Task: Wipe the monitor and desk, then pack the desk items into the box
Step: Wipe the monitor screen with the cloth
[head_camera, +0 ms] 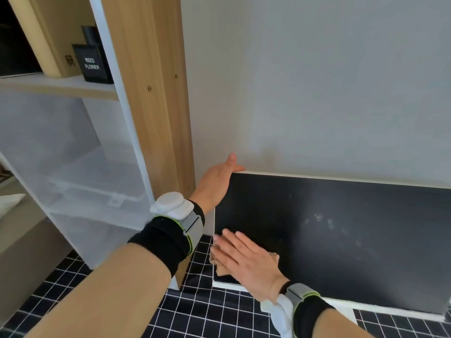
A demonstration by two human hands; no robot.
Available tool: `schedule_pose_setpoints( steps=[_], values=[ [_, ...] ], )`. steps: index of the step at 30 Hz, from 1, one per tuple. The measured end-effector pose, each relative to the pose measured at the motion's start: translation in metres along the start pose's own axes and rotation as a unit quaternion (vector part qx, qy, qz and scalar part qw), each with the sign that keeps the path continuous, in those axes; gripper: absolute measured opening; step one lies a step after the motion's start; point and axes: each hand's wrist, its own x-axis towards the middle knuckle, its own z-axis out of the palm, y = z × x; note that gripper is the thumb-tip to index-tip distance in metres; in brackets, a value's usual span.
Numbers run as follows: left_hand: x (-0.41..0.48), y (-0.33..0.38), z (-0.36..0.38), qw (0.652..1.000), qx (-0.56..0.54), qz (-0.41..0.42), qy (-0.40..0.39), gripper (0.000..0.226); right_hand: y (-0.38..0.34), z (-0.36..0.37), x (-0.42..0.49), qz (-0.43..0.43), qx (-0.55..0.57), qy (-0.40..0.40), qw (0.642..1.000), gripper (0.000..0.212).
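Note:
A white-framed monitor (341, 235) with a dark, smudged screen stands on the desk at right. My left hand (216, 182) grips its top left corner, thumb above the edge and fingers hidden behind it. My right hand (246, 261) lies flat with fingers spread on the screen's lower left part, pressing a crumpled tan cloth (220, 269) against the glass. The desk (214, 311) carries a black cover with a white grid. No box shows in this view.
A wooden shelf unit (156, 93) with white frosted panels stands close to the left of the monitor. On its shelf sits a black box labelled REED FLOWER (91, 64). A plain white wall (317, 81) rises behind the monitor.

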Motion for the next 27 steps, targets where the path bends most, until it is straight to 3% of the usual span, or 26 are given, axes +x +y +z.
schedule_pose_setpoints(
  steps=[3,6,9,13,15,17,20,22,24,27],
  values=[
    [0.001,0.000,0.000,1.000,-0.006,0.004,-0.005,0.068,0.009,-0.003,-0.016,-0.011,-0.024,-0.019,0.999,0.095],
    [0.003,0.001,-0.002,0.999,-0.044,-0.006,-0.007,0.075,0.045,-0.032,-0.004,0.079,-0.037,0.077,0.993,0.074],
    [0.003,0.003,-0.001,0.997,-0.077,-0.011,0.005,0.081,0.092,-0.065,0.024,0.186,-0.054,0.222,0.956,0.049],
    [0.001,0.007,0.000,0.993,-0.117,-0.014,0.017,0.080,0.105,-0.079,0.056,0.287,-0.003,0.361,0.887,0.052],
    [0.003,0.006,-0.001,0.992,-0.124,-0.020,0.018,0.084,0.082,-0.067,0.059,0.264,0.029,0.330,0.906,0.058],
    [0.005,0.005,-0.001,0.994,-0.104,-0.028,0.025,0.086,0.050,-0.048,0.054,0.211,0.030,0.231,0.949,0.063],
    [0.004,0.008,0.000,0.996,-0.073,-0.029,0.030,0.086,0.000,-0.011,0.025,0.059,0.035,0.079,0.995,0.071],
    [0.001,0.008,-0.001,0.997,-0.062,-0.033,0.022,0.084,-0.027,0.017,-0.003,-0.024,0.013,0.013,1.000,0.069],
    [0.001,0.006,-0.001,0.998,-0.051,-0.037,0.015,0.084,-0.039,0.035,-0.027,-0.055,-0.009,-0.023,0.998,0.063],
    [0.002,0.004,-0.003,0.998,-0.049,-0.039,0.010,0.082,-0.027,0.039,-0.036,-0.082,-0.020,-0.039,0.996,0.080]
  ],
)
